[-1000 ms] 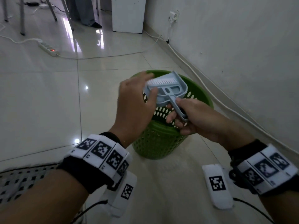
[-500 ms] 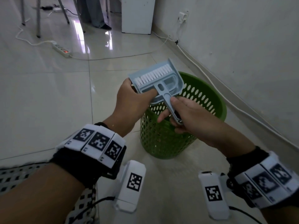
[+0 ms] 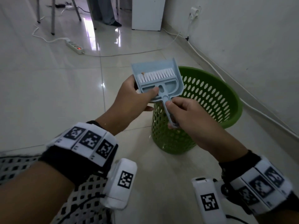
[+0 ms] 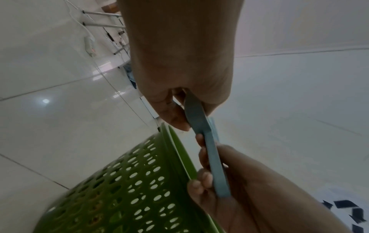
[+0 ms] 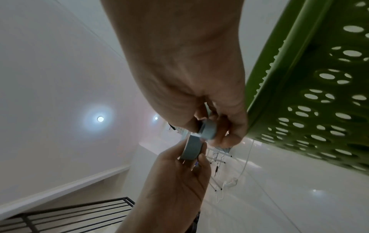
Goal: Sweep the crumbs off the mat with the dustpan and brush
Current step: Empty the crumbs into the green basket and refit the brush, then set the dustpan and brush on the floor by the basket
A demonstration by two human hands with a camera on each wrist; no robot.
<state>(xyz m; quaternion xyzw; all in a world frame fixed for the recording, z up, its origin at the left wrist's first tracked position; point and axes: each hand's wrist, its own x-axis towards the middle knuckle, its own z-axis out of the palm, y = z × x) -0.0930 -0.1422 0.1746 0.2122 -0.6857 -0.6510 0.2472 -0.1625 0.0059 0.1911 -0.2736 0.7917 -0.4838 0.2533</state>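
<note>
The left hand (image 3: 134, 94) is gripping the dustpan (image 3: 153, 68) by its side, thumb lying on top. The right hand (image 3: 186, 113) is curling round the brush (image 3: 159, 83) handle, hiding its end. Both tools are hanging beside the basket (image 3: 210, 97).

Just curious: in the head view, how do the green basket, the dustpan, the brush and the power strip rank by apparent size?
1. Basket
2. Dustpan
3. Brush
4. Power strip, though it lies much farther away, so its real size is unsure.
</note>
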